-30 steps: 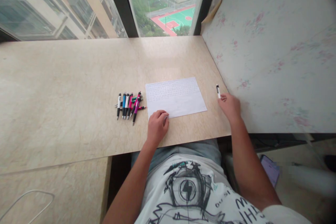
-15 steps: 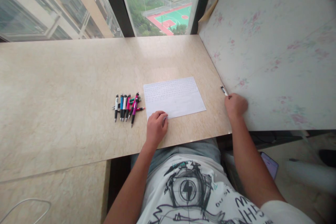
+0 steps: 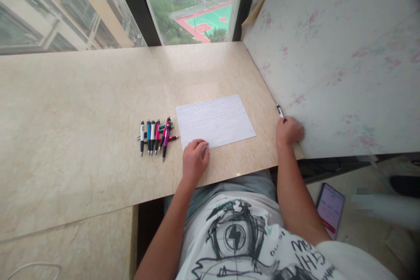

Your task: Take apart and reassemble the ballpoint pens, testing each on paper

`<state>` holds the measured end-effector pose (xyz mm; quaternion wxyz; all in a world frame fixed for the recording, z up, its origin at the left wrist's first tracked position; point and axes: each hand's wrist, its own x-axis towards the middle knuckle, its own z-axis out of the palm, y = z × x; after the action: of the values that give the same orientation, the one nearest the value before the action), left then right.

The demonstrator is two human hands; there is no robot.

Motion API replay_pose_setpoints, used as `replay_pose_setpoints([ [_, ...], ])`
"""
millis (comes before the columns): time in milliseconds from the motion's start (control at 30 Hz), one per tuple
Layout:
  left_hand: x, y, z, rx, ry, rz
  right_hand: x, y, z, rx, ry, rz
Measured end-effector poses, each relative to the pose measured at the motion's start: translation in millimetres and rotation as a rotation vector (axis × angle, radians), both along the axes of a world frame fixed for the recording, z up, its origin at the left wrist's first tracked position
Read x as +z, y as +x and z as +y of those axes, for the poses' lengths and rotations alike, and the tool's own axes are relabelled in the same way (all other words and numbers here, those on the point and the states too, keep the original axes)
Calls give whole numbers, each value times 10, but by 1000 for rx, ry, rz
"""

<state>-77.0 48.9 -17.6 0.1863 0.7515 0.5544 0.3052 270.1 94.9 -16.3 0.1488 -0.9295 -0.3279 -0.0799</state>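
A sheet of paper (image 3: 226, 129) lies on the table, its upper half covered with lines of handwriting. Curled fingers of my left hand (image 3: 196, 157) close over its lower left edge. Off to the right, my right hand (image 3: 289, 131) is closed around a white pen (image 3: 280, 110) with a dark end. The hand rests against the wall at the table's edge, and the pen's other end is hidden in it. Left of the paper is a loose pile of pens, among them a blue pen (image 3: 148, 133), a pink pen (image 3: 157, 133) and a purple pen (image 3: 166, 140).
A patterned wall panel (image 3: 344, 74) bounds the table (image 3: 82, 118) on the right, and windows (image 3: 193, 4) stand along the back. Below right, a phone (image 3: 330, 208) shows a lit screen. A white cable (image 3: 36, 264) lies at the lower left.
The view has shifted slightly, and more of the phone shows. My right hand still holds the pen by the wall; my left hand stays on the paper's edge.
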Motion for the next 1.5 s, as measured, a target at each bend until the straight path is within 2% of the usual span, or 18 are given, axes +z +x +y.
replay_pose_setpoints([
  [333,-16,-7,-2,-2,5,-8,-12,20,31,-22,23,-21],
  [433,-32,-9,-8,20,33,-83,-48,50,11,47,78,-55],
  [533,-43,-8,-38,98,95,-198,-113,-56,-29,235,174,-62],
  [700,62,-127,-118,254,127,-275,-246,-576,-182,685,296,1],
  [767,154,-268,-134,382,110,-222,-273,-760,-248,819,294,24],
  [867,294,-538,-132,512,74,13,-275,-882,-289,934,277,26],
  [967,382,-757,-133,538,11,271,-256,-873,-268,951,322,52],
  [1133,369,-840,-163,562,-118,458,-229,-848,-239,968,366,73],
  [1400,298,-791,-120,517,-129,400,-221,-868,-256,979,370,88],
  [1500,323,-787,-128,476,-139,219,-223,-865,-251,974,385,110],
])
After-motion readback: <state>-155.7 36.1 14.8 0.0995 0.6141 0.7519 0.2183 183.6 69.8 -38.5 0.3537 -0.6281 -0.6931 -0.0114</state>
